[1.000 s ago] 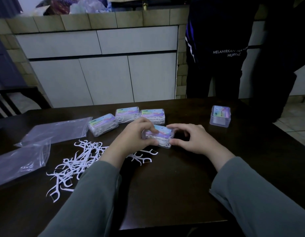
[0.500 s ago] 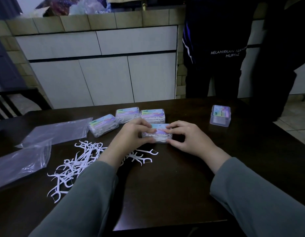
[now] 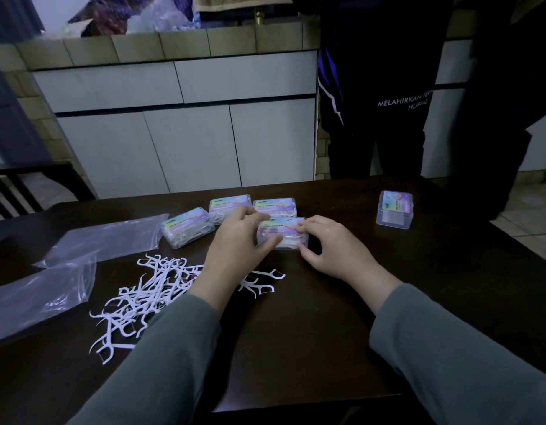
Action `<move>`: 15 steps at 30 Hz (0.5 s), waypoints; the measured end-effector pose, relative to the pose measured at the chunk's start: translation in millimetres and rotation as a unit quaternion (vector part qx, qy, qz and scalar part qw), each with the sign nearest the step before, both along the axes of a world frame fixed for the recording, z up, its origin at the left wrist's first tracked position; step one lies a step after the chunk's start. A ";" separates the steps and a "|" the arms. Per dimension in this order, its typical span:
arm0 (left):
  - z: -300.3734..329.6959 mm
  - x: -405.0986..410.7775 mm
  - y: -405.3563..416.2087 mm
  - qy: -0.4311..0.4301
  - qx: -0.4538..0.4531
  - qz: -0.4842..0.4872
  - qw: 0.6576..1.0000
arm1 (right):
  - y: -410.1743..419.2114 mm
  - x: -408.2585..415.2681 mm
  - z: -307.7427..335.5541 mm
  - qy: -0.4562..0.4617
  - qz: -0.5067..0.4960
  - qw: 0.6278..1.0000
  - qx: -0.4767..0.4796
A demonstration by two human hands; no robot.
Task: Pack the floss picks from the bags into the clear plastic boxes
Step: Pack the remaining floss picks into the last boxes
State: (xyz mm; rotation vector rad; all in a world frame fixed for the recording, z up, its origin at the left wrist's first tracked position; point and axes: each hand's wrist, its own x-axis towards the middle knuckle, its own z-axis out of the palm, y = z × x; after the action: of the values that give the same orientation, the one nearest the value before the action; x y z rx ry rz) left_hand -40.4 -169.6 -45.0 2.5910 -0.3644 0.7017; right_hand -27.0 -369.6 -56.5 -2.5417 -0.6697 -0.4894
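Observation:
A clear plastic box (image 3: 282, 233) with a colourful label, full of white floss picks, lies on the dark table (image 3: 296, 332). My left hand (image 3: 235, 243) grips its left end and my right hand (image 3: 330, 246) pinches its right end. Right behind it stand three filled boxes: one (image 3: 187, 227), another (image 3: 230, 207) and a third (image 3: 276, 205). A pile of loose white floss picks (image 3: 149, 289) lies to the left of my left arm. Two clear plastic bags lie at the left: one (image 3: 106, 237) farther back, one (image 3: 35, 299) nearer.
A further clear box (image 3: 395, 210) stands apart at the table's back right. A person in dark clothes (image 3: 388, 87) stands just behind the table's far edge. White cabinets (image 3: 189, 142) line the wall. A dark chair (image 3: 20, 185) stands at the left.
Both hands have slid the box away from me, up against the row of filled boxes. It now lies flat with its label up.

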 end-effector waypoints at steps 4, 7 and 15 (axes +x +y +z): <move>-4.6 -0.4 1.3 0.139 0.078 0.128 0.979 | -0.7 4.5 -1.4 -0.003 -0.009 1.000 0.005; -11.0 2.8 3.5 0.158 0.107 0.141 0.971 | 1.1 10.2 -3.0 -0.001 -0.012 1.000 0.004; -18.1 3.7 -5.3 0.130 0.159 0.170 0.964 | 21.1 36.1 -3.7 -0.004 -0.012 1.000 0.012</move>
State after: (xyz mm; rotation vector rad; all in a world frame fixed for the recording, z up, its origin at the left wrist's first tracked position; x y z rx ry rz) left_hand -36.7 -174.9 -63.0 3.0472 0.0597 0.4250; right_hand 9.2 -348.5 -60.3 -2.5294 -0.6346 -0.5137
